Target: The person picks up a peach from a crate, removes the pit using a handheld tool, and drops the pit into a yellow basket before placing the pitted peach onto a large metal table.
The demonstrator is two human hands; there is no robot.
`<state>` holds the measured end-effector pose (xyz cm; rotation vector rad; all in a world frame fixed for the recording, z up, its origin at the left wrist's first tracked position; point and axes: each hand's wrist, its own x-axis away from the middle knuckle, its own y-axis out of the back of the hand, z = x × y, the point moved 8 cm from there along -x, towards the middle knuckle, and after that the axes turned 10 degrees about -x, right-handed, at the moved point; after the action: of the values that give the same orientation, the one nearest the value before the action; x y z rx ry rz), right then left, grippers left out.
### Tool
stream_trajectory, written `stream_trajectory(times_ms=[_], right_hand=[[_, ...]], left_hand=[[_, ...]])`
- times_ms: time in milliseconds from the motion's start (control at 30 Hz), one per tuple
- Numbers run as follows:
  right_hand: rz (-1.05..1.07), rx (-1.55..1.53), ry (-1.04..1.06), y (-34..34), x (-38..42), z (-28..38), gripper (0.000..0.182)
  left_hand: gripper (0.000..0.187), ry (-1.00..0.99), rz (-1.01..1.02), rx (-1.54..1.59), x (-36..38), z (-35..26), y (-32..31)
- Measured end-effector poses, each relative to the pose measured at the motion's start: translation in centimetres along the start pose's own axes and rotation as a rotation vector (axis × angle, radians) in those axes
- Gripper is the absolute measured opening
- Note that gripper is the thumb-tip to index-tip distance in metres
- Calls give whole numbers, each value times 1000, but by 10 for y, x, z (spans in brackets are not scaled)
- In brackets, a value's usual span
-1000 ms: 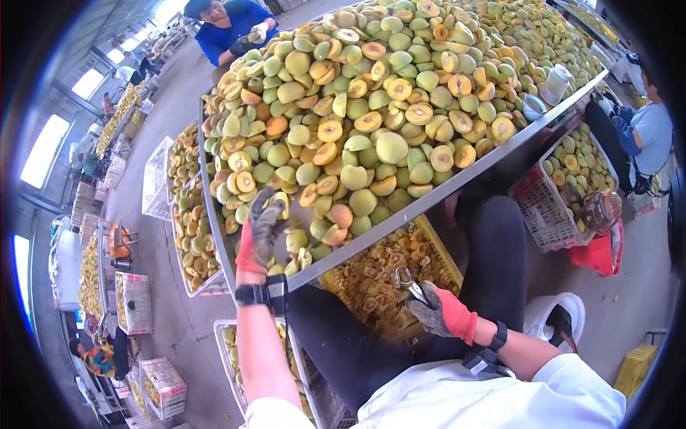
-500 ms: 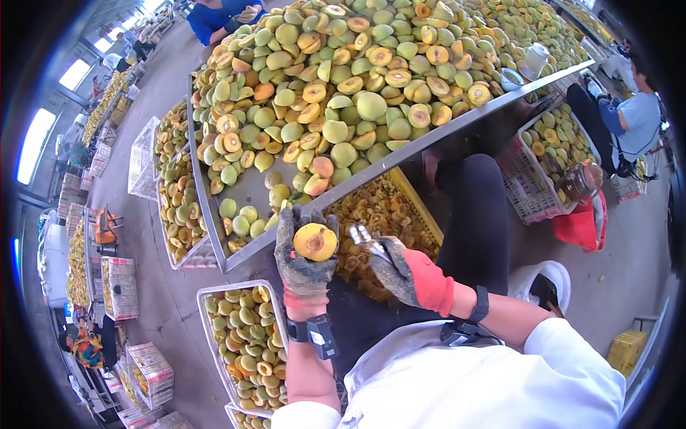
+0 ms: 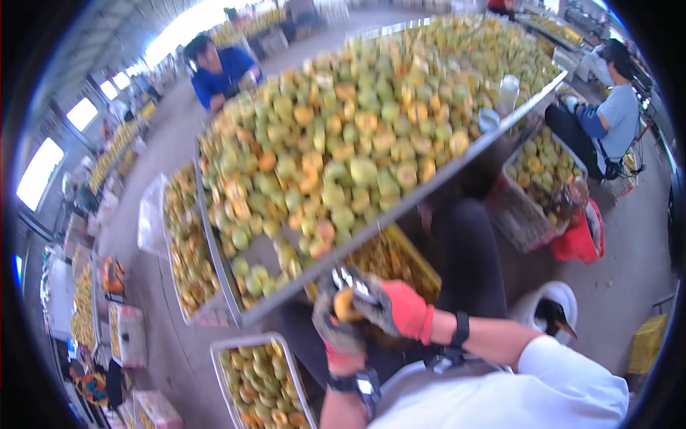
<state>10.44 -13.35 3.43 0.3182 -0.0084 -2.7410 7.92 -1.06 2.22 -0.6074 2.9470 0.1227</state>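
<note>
My left hand [image 3: 336, 330], in a grey and red glove, holds a halved yellow-orange fruit [image 3: 346, 303] just below the front rim of the metal table [image 3: 400, 209]. My right hand [image 3: 394, 307], gloved the same way, grips a metal pitting tool [image 3: 355, 280] and presses it against that fruit. Both hands meet over my dark-trousered lap. The picture is blurred by motion. The table in front is heaped with green and orange fruit [image 3: 343, 136], whole and halved.
A yellow crate of pits [image 3: 400, 266] sits under the table by my knees. Crates of fruit [image 3: 259, 382] stand on the floor at left. A person in blue [image 3: 218, 71] works across the table; another person [image 3: 607, 118] sits at right, by a red bag [image 3: 580, 243].
My left hand took a fruit half off the table and brought it down to my lap. My right hand moved the tool onto the fruit. The view tilted upward.
</note>
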Motion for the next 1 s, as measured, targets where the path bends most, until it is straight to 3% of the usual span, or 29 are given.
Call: stream_trajectory(times_ms=[33,67,100,133,200,233,300,333,400,433,467,533,567,600,667,700,933,1000], right_hand=[[39,35,-22,-2,-2,-1,16],[62,70,-30,-4,-3,-17,16],[76,49,-103,-6,-3,-30,17],[99,56,-70,-6,-5,-27,21],[194,42,-202,-4,-8,-18,28],[191,43,-196,-2,-8,-17,28],[203,40,-180,-2,-6,-17,34],[202,40,-175,-3,-4,-19,34],[198,54,-185,-5,0,-23,36],[163,-13,-175,-3,1,-20,33],[163,-14,-169,-4,2,-22,33],[116,-125,-187,0,3,-35,30],[99,-139,-172,2,3,-38,28],[98,-141,-171,3,3,-37,28],[122,-57,-227,2,5,-37,27],[123,-58,-225,1,6,-34,27],[56,-40,-179,3,11,-36,25],[54,-36,-152,5,14,-34,24]], left_hand=[[28,175,-2,262,3,-1,-10],[21,-87,-21,100,0,-2,-7],[20,217,70,444,2,2,-19],[23,202,80,407,4,1,-19],[61,65,128,-104,3,11,-10],[61,59,131,-103,4,20,-8],[65,-132,164,-480,2,12,-12],[65,-138,163,-481,2,13,-10],[47,315,287,262,3,25,-18],[33,273,339,436,4,26,-19],[33,268,339,434,5,25,-20],[48,-149,243,-171,5,-1,-13],[34,-312,305,-510,4,10,-12],[34,-313,306,-513,6,19,-13],[36,314,132,263,11,71,-6],[53,440,92,268,16,46,-13],[55,407,-46,143,11,49,-8],[55,497,-64,190,15,53,-10]])
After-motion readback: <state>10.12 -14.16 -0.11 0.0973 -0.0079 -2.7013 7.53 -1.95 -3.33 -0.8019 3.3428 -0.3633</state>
